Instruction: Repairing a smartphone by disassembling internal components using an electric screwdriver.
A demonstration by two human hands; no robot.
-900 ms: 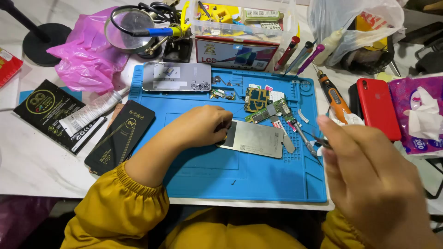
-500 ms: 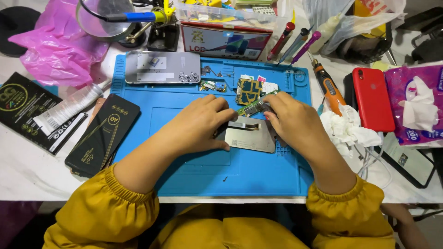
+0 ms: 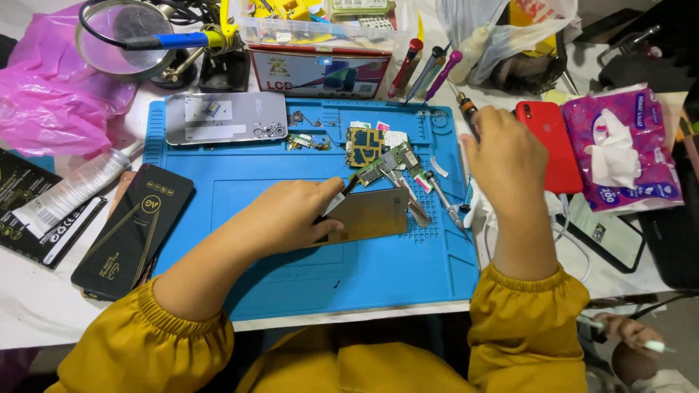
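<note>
My left hand (image 3: 295, 215) presses flat on the phone's metal plate (image 3: 368, 215) on the blue mat (image 3: 291, 269). Right hand (image 3: 507, 156), well right of it, is curled around a screwdriver (image 3: 467, 110); fingers hide most of the handle.

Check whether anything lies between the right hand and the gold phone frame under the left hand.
Yes. Between the right hand and the gold phone frame held by the left hand, loose tools and small circuit boards lie on the blue mat.
</note>
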